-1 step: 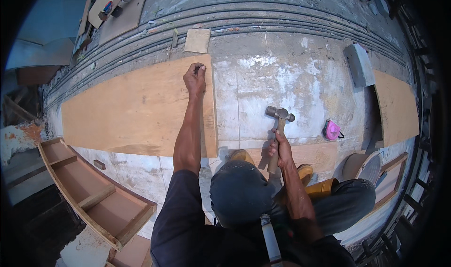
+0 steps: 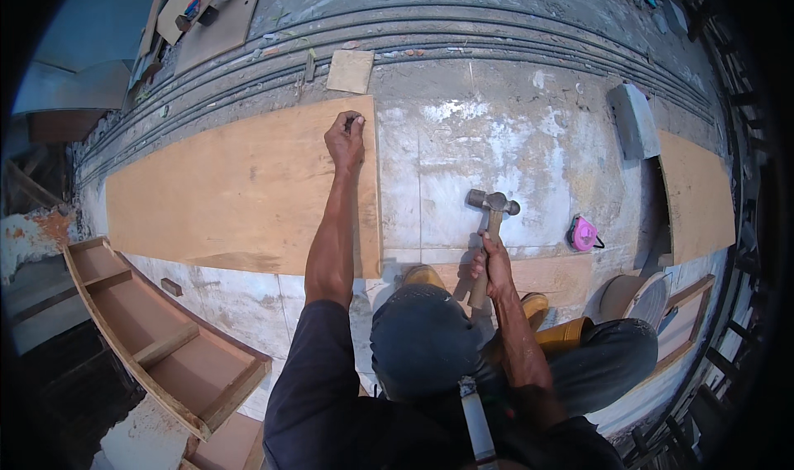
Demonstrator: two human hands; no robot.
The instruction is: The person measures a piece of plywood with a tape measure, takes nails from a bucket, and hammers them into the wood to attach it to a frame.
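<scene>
Over the far right corner of a large plywood sheet point(image 2: 223, 193), my left hand point(image 2: 346, 141) is closed with its fingertips pinched together. Whatever lies between those fingertips is too small to make out. My right hand point(image 2: 495, 267) is wrapped round the wooden handle of a ball-peen hammer point(image 2: 495, 201). The hammer's head points away from me, above the pale tiled floor point(image 2: 451, 164) and to the right of the plywood. A pink tape measure point(image 2: 582, 233) lies on the tiles to the right of the hammer.
A wooden frame with crosspieces point(image 2: 169, 329) lies at near left, beside a small wood block point(image 2: 171, 287). On the right are a grey block point(image 2: 634, 122), another plywood piece point(image 2: 699, 197) and a round tub-like thing point(image 2: 637, 296). Dark rods point(image 2: 496, 30) run across the far side.
</scene>
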